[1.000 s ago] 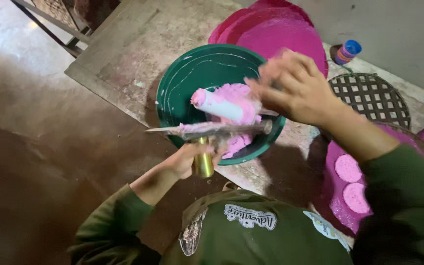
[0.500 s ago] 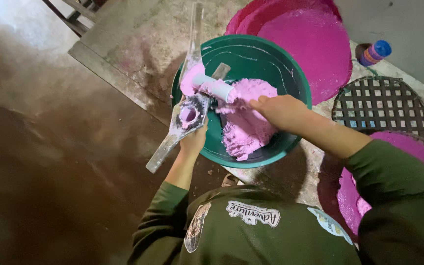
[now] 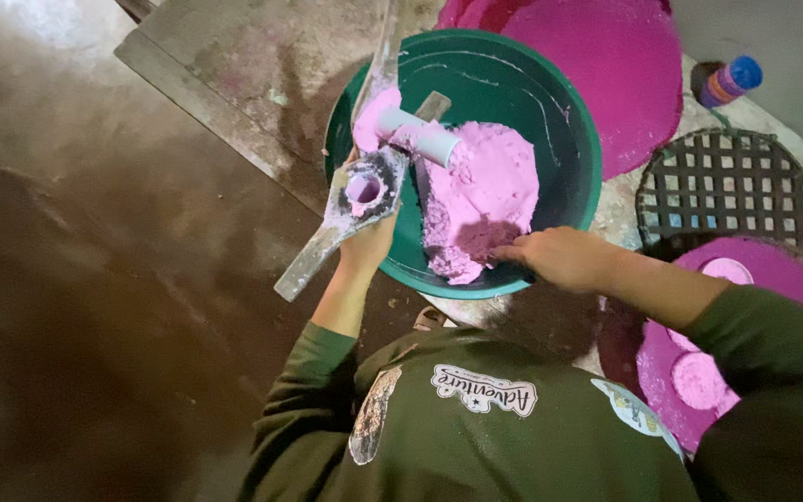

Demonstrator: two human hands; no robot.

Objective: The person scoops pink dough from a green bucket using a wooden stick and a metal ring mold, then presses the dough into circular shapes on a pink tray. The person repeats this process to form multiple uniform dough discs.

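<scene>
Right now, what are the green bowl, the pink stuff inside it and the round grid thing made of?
The green bowl looks like plastic: smooth, evenly coloured, with a slight sheen. The pink stuff seems a soft, wet paste or dough; it lies in a lumpy heap and smears the white tube. The round grid looks like dark metal or woven strips; I cannot tell which.

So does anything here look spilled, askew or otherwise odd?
Nothing looks spilled. The pink paste is heaped on one side of the green basin. The left hand holds a paste-caked metal tool tilted across the rim, and the right hand reaches into the paste. Pink smears coat the round trays nearby.
</scene>
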